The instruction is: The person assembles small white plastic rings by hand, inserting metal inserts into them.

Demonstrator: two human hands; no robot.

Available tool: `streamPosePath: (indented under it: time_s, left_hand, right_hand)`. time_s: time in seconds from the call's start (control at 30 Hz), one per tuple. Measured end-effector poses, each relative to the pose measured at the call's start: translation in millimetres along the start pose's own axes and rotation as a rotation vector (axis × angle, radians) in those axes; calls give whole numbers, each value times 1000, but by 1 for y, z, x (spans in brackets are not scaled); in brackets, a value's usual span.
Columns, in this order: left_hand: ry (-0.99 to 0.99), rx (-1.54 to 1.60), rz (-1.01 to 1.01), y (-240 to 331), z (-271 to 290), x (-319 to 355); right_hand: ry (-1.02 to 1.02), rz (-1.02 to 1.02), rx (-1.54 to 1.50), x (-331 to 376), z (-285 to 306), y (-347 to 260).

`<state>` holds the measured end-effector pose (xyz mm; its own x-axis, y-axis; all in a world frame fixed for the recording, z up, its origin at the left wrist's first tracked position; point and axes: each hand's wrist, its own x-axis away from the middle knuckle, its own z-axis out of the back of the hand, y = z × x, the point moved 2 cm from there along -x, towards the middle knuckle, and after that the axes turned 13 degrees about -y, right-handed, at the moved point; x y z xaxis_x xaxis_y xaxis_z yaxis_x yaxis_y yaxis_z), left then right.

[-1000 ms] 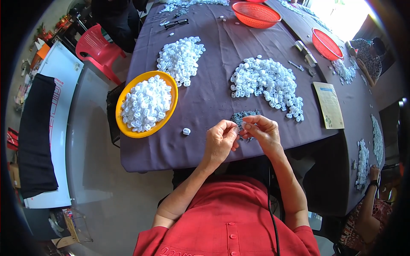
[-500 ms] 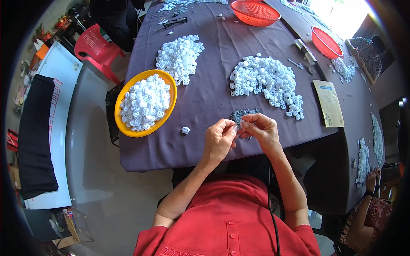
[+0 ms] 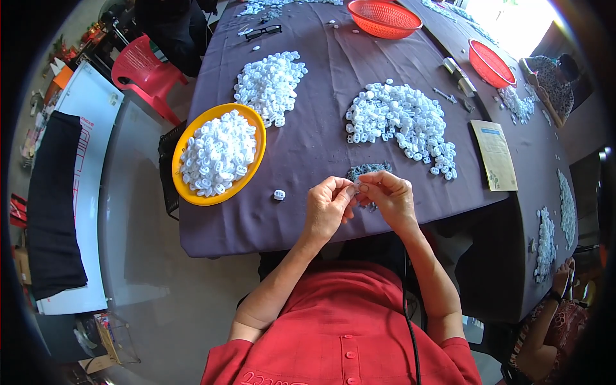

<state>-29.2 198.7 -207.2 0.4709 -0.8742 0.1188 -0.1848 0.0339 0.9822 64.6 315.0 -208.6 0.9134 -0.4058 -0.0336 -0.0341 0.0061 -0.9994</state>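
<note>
**Two hands pinch a small part above a purple worktop**

While both forearms reach up from below, the left hand [image 3: 327, 208] and right hand [image 3: 390, 197] meet fingertip to fingertip, pinched shut on a tiny white piece [image 3: 357, 187] held close for fine work. Just beyond lies a grey heap [image 3: 367, 171]. Left, a yellow bowl [image 3: 192, 196] collects white pieces; farther off, loose white piles [image 3: 401, 122], a tan printed card [image 3: 495, 155] and red baskets [image 3: 384, 17].

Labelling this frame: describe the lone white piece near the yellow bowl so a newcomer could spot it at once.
Start at the purple-covered table and find the yellow bowl heaped with small white pieces near its left edge. Just right of the bowl's lower rim, and left of the person's left hand, lies the single white piece. Unlike the pieces in the bowl and the two loose heaps farther up, it sits alone on bare cloth.
</note>
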Motion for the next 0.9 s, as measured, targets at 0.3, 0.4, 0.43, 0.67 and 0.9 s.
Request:
streamPosePath:
  time_s: [0.3,0.4,0.43,0.67,0.9]
  left_hand:
    - [42,199,8,-10,0,-5]
    - [50,319,74,-9,-1,-3]
    - [46,390,114,-9,-1,-2]
    - [32,482,133,-15,-3,-2]
    - [84,551,94,-20,-11,-3]
  right_hand:
    - [7,67,61,-1,-7,5]
    - [-13,134,126,0,-6,3]
    - [-28,152,150,1,-7,1]
    - [-21,189,251,3,-8,-4]
    - [98,313,600,4,-14,-7]
